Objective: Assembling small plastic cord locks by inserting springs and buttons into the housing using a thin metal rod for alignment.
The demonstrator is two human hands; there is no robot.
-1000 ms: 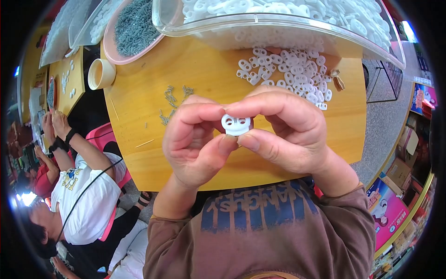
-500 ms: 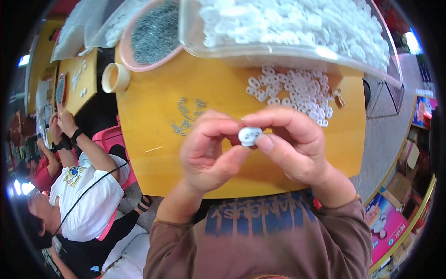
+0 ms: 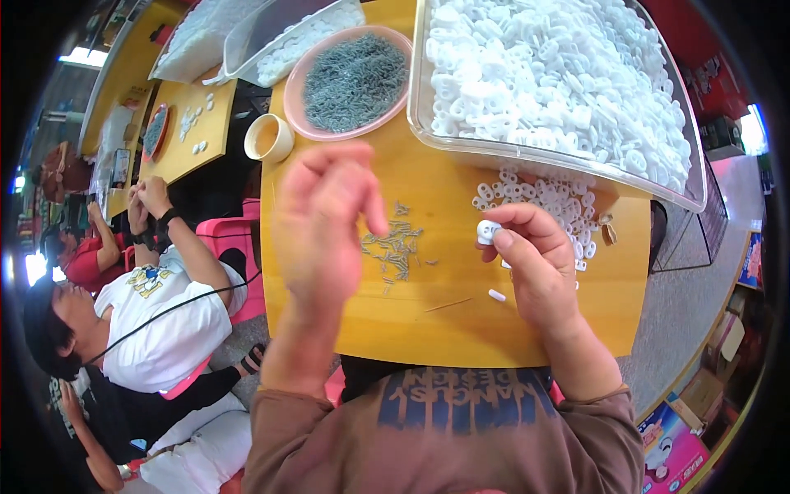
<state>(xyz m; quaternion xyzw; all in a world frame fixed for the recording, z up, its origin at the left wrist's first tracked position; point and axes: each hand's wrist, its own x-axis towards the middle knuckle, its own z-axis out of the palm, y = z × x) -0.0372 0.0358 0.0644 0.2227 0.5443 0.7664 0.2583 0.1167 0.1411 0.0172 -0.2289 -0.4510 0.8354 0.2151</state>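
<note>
Small white piece (image 3: 487, 232) in a fingertip pinch
The right hand (image 3: 533, 255) pinches it above the counter (image 3: 399, 333); a slack grip could drop it. The left hand (image 3: 329, 218) (blurred) hangs loosely spread.

Lettering on clothes, a box and a panel.
The brown shirt (image 3: 444, 453) bears large blue capitals (image 3: 461, 403) across the chest, upside down in this view, their strokes drawn out into long bars. On the white shirt (image 3: 185, 337) of the person at left are yellow letters (image 3: 148, 284) with a small blue figure; a fold makes them hard to read. Pale characters mark the pink box (image 3: 681, 454) at lower right, bent by the lens. The blue panel (image 3: 750, 262) at the right edge also carries print, too small to read.
</note>
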